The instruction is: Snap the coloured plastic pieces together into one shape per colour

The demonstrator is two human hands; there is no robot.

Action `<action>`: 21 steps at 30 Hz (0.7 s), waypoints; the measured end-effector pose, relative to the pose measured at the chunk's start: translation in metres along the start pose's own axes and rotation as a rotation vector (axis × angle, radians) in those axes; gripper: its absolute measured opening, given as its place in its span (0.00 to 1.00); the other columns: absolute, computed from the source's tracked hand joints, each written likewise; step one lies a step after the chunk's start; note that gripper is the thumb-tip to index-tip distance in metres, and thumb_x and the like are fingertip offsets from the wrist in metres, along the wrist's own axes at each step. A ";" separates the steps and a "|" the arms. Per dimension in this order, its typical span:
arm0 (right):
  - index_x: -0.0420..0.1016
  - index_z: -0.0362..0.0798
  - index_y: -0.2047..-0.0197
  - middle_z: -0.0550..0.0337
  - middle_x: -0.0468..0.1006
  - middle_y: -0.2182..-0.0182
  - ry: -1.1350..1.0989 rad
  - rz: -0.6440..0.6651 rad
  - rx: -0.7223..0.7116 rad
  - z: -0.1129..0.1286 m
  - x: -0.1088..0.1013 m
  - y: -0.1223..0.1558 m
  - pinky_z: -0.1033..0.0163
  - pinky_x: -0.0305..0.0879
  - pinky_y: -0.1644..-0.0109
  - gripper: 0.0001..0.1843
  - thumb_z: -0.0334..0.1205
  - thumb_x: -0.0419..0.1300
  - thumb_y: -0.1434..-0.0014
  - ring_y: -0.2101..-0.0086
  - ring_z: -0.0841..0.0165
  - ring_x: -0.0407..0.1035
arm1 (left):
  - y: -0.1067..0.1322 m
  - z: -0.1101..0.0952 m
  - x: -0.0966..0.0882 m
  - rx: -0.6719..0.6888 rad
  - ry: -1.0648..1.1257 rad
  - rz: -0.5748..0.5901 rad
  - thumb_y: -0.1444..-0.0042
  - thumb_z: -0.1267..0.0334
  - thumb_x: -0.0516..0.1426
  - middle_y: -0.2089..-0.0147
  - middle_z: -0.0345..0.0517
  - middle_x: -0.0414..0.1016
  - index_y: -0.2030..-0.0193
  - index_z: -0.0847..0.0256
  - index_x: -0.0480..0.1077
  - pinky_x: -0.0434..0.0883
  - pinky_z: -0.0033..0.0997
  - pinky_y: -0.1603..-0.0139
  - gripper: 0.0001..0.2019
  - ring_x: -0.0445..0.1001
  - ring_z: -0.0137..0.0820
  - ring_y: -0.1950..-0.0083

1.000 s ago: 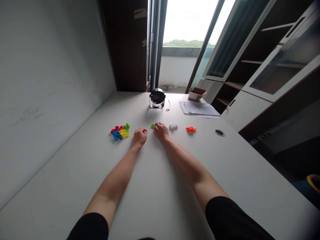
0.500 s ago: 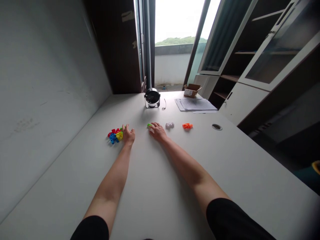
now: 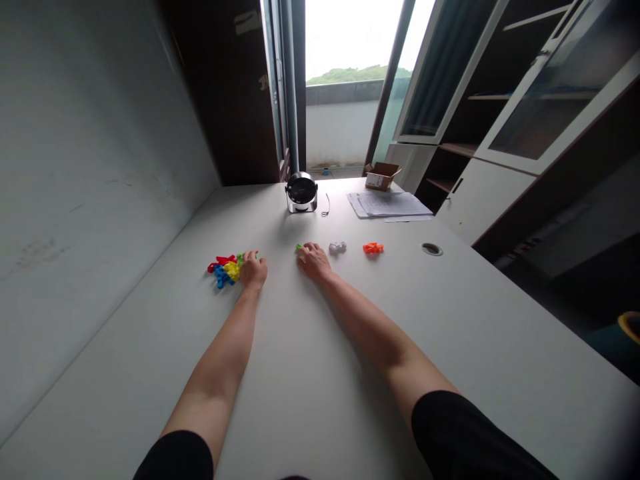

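we: left hand (image 3: 253, 271) against toy pile (image 3: 223, 270), can't tell grip | right hand (image 3: 314, 261) on green piece (image 3: 299, 247) right of pile, can't tell grip

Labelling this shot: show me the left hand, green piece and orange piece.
left hand (image 3: 253, 271), head view, back of the hand
green piece (image 3: 299, 247), head view, its visible end beside the right fingers
orange piece (image 3: 373, 248), head view, its middle

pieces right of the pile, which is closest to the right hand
The green piece at the fingertips of the right hand; the white piece and orange piece lie farther right, apart from it.
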State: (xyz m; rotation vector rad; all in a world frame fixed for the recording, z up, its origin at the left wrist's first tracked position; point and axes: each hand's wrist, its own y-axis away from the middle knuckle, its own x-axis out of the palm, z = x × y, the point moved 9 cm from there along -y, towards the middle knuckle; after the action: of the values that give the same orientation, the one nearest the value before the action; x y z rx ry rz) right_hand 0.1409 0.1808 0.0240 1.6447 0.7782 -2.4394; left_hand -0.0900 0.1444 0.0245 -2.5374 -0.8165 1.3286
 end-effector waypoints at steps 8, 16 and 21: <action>0.72 0.50 0.41 0.47 0.65 0.39 -0.045 -0.008 0.000 0.009 -0.009 0.008 0.51 0.59 0.38 0.21 0.42 0.60 0.37 0.41 0.54 0.56 | 0.013 -0.024 -0.004 0.186 -0.084 -0.031 0.41 0.67 0.54 0.45 0.55 0.74 0.47 0.59 0.74 0.61 0.46 0.37 0.17 0.66 0.46 0.41; 0.76 0.50 0.56 0.53 0.74 0.52 -0.179 -0.114 -0.058 0.038 -0.019 0.013 0.61 0.65 0.47 0.10 0.38 0.53 0.32 0.50 0.63 0.66 | 0.011 -0.020 0.020 0.211 -0.113 0.133 0.43 0.67 0.56 0.46 0.53 0.76 0.41 0.60 0.71 0.64 0.41 0.39 0.21 0.70 0.43 0.44; 0.75 0.50 0.59 0.54 0.75 0.57 -0.130 -0.042 -0.070 0.049 -0.016 0.029 0.64 0.65 0.54 0.08 0.36 0.54 0.33 0.55 0.64 0.69 | 0.012 -0.023 0.019 0.189 0.050 0.167 0.43 0.69 0.55 0.51 0.51 0.79 0.37 0.59 0.68 0.67 0.37 0.43 0.25 0.74 0.39 0.49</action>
State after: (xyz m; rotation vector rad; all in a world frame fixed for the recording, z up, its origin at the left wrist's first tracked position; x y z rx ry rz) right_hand 0.1163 0.1301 0.0422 1.4441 0.8766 -2.4865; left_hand -0.0587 0.1465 0.0200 -2.5213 -0.4542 1.3134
